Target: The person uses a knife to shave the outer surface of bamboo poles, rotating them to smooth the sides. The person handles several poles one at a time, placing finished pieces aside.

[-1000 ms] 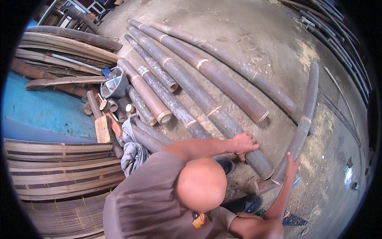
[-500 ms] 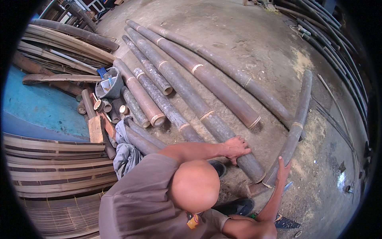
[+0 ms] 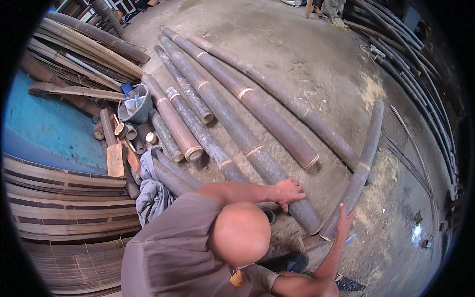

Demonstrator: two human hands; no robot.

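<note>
Across the concrete floor [image 3: 316, 59], several long bamboo poles are laid out at a slant. Near the lower end of the grey pole [image 3: 228, 118], the left hand [image 3: 287, 192] is placed on top, its fingers curled over the curved side so that the pole is grasped from above. Against the near side of the bent pole [image 3: 368, 148], farther right, the right hand [image 3: 345, 221] is set with its thumb pointed up along the surface; because its fingers are hidden, how firmly it is closed cannot be told. The lower ends of these two poles are brought close together above a small piece of wood [image 3: 310, 242]. Beyond the grey pole, a brown pole [image 3: 277, 126] is seen lying on the floor. To the left, a grey bucket [image 3: 143, 107], a crumpled cloth [image 3: 151, 198] and slatted mats [image 3: 69, 208] are seen, and thin poles [image 3: 420, 89] are stacked along the right edge.
</note>
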